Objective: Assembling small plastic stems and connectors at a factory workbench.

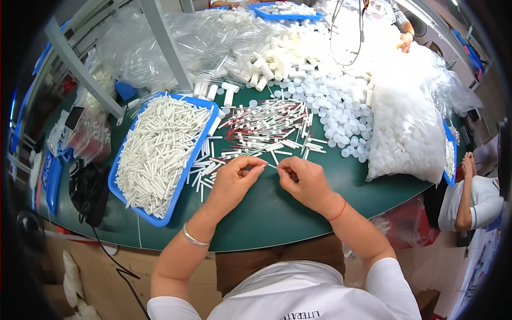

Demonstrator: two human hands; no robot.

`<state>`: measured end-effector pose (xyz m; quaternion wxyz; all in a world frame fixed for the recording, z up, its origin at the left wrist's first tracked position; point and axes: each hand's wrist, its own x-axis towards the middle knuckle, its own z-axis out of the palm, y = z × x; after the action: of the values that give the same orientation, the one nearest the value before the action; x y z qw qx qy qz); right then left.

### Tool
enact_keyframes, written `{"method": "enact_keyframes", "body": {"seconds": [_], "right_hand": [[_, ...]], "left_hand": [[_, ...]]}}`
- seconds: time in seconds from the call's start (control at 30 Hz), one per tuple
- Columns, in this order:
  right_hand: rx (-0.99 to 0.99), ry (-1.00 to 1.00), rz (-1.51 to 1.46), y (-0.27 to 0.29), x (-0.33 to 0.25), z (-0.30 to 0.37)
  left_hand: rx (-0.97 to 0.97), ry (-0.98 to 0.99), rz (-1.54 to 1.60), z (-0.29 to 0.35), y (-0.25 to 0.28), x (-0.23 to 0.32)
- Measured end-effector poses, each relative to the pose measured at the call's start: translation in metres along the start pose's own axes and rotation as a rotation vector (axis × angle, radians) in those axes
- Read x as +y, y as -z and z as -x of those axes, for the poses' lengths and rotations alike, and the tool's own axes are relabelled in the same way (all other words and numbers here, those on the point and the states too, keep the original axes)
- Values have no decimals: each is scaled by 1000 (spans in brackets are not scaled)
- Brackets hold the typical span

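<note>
My left hand (238,180): thumb and fingertip pressed together. My right hand (303,180): fingers curled, tips pressed together. Thin white stick-like piece (272,166) between both hands' fingertips, above green table (256,229); I can't tell which hand grips it. Just beyond, loose pile of slim white-and-red rods (266,124). Leftward, blue rectangular plastic tray (205,134) heaped with short white sticks (160,154). Rightward, translucent round discs (349,125), bulging clear plastic bag (408,130).

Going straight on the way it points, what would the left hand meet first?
The left hand would probably first meet loose white tubes at the near edge of the red-and-white heap. Its height above the green table is unclear, so it might pass over them.
</note>
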<state>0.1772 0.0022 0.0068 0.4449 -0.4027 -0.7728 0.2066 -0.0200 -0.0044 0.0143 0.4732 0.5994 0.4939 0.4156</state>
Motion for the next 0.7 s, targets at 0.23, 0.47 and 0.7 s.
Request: {"method": "enact_keyframes", "body": {"seconds": [0.23,0.47,0.7], "right_hand": [[-63,132,125,6,0,-2],[-150,220,184,5,-1,0],[-261,223,169,13,0,3]], "left_hand": [[2,13,75,4,-5,-1],[12,-251,-479,10,-12,1],[-83,-191,-351,7,-10,2]]}}
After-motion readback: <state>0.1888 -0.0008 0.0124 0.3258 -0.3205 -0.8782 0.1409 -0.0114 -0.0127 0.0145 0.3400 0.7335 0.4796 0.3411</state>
